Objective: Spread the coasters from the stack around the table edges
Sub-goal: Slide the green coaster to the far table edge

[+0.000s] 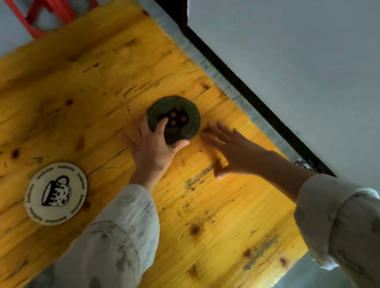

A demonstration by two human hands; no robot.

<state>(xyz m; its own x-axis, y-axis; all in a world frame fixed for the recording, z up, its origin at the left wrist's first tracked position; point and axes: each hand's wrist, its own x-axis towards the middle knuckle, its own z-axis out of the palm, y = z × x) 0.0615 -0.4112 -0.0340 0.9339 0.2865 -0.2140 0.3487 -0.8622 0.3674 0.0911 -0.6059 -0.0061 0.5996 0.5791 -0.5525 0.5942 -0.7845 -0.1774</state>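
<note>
I see the left hand (153,146) gripping the dark green coaster stack (175,121) near the yellow table's (78,98) right edge, thumb under its near rim, a finger on top. The right hand (231,148) lies open and flat just beside it (holding nothing), while a white coaster (56,193) sits well apart to the left.

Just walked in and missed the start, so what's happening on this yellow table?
A person is laying out round coasters on a yellow wooden table. The left hand rests on a dark green coaster near the table's right edge, fingers on top and thumb at its near rim. The right hand lies open and flat on the wood just beside it, holding nothing. A white coaster with a cup drawing already sits alone further left. No stack is clearly visible.
</note>
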